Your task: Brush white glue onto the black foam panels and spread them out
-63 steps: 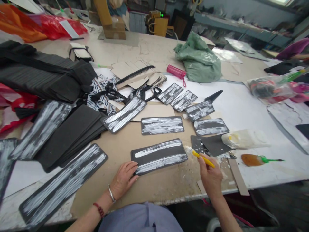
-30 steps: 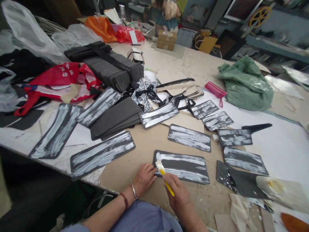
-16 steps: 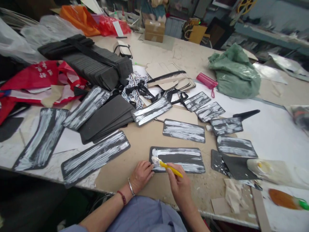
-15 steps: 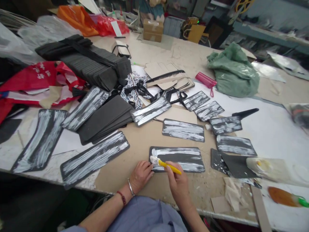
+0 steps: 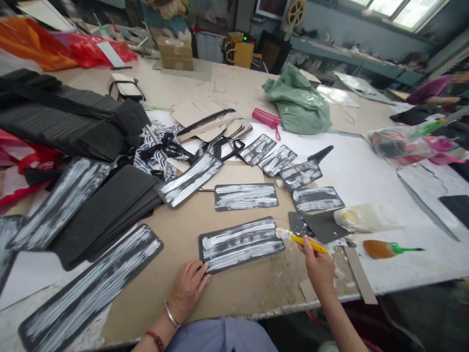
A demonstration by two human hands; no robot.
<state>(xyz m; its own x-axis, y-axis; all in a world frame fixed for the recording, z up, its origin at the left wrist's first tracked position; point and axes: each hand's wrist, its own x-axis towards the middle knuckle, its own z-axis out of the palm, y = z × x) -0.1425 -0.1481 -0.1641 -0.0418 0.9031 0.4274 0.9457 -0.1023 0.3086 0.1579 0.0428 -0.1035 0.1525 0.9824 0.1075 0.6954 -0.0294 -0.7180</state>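
Note:
A dark rectangular panel [image 5: 238,247] with white streaks of paste lies in front of me, tilted slightly up to the right. The fingers of my left hand [image 5: 188,286], closed together, hold its lower left corner. My right hand [image 5: 318,266] grips a yellow-handled brush [image 5: 308,243], whose white-coated bristles are at the panel's right edge. Beyond it lies another streaked panel [image 5: 246,197]. To the left, a longer streaked panel [image 5: 93,288] lies at an angle.
Plain dark panels [image 5: 110,215] are stacked at the left, near a long bundle of black pieces [image 5: 66,117]. At the right are a paste-smeared whitish container [image 5: 361,217] and an amber bottle with a green nozzle [image 5: 379,249]. A green plastic bag [image 5: 300,102] sits farther back.
My right hand has swept the brush rightward, from the panel's left end to its right edge. More white covers the panel's middle, and it is now angled. The view has turned right.

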